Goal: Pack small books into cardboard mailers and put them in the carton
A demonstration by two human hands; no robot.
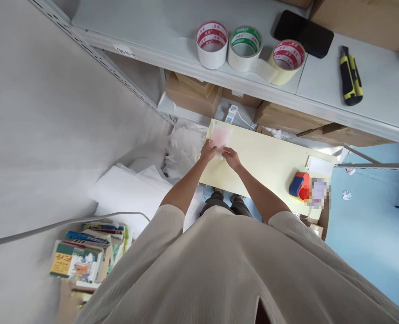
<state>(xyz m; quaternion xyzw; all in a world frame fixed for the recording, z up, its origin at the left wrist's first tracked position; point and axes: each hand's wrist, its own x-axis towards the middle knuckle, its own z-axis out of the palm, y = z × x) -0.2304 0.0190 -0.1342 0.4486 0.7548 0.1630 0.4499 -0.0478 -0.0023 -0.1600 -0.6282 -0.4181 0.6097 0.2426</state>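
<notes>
A small, pale pink, translucent packet [221, 134] lies at the left end of the light yellow table [263, 153]. At its near edge my left hand [208, 150] is closed, with the thumb and fingers gripping the packet. Just to the right, my right hand [231, 157] pinches at the packet's near right corner. The fingertips are small in the view, so the exact hold of the right hand is hard to see. What is inside the packet cannot be made out.
Tape rolls [212, 47], a black phone [303, 33] and a yellow-black utility knife [351, 76] lie on the grey shelf [145, 27] above the table. A red-blue tape dispenser [300, 186] stands at the table's right end. White foam sheets [128, 193] and books [81, 256] are at left.
</notes>
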